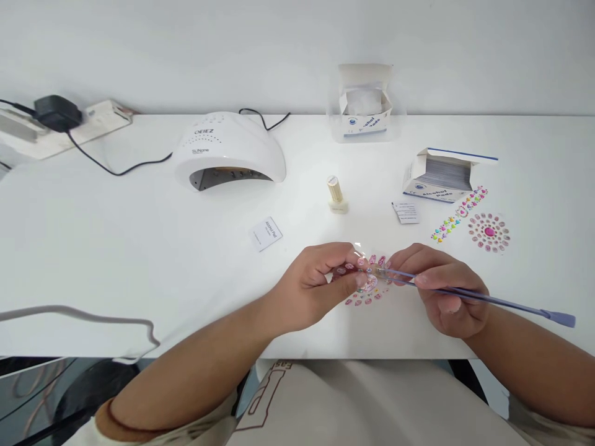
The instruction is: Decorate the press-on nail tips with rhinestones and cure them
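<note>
My right hand (453, 294) is closed around purple tweezers (515, 302), whose tips point left. Those tips reach the clear sticker sheet (372, 300), which carries pink and pale gem-like nail stickers in rings. Between its thumb and fingers my left hand (304, 288) pinches the sheet close to the tweezer tips. A clear edge of film stands up above the left fingertips. What exactly lies between the tips is too small to make out, and the left fingers hide part of the sheet.
Beyond my hands stand a cream nail polish bottle (337, 197) and a white nail lamp (227, 152). Alcohol pad packets (268, 234) lie nearby, with two open boxes of pads (437, 184) behind. More gem stickers (489, 231) are at right. A grey cable (93, 314) runs along the left.
</note>
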{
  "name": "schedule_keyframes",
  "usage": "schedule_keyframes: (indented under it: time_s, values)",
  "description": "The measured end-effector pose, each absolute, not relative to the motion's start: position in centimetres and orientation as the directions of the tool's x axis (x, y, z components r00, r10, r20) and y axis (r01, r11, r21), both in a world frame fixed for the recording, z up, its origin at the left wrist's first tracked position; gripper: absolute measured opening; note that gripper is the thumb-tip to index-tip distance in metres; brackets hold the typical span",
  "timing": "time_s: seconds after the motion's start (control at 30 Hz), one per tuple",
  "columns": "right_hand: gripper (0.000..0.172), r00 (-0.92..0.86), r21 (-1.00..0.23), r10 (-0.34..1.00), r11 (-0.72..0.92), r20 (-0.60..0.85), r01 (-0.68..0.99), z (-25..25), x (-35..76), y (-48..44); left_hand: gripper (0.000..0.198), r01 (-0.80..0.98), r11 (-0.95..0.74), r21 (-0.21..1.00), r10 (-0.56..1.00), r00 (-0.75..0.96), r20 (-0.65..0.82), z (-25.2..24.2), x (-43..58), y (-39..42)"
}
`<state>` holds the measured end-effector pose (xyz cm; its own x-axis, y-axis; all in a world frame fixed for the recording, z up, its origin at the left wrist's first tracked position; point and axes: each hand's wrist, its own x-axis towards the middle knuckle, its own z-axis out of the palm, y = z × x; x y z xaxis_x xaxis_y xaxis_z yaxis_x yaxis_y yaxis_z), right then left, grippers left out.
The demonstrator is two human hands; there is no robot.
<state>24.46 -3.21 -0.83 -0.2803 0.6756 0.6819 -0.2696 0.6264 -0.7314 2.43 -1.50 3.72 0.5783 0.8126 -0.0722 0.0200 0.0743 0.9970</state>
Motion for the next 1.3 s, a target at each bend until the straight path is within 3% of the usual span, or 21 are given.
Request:
schedule_keyframes:
  time_s: [1.3]
  values:
    - [0.034, -0.304, -0.760, 0.702, 0.543, 0.644, -0.357, 0.17, 24.11, -2.70, 0.012, 0.029, -0.065, 0.997, 0.794, 0.607, 0.035, 3.67, 2.17, -1.45]
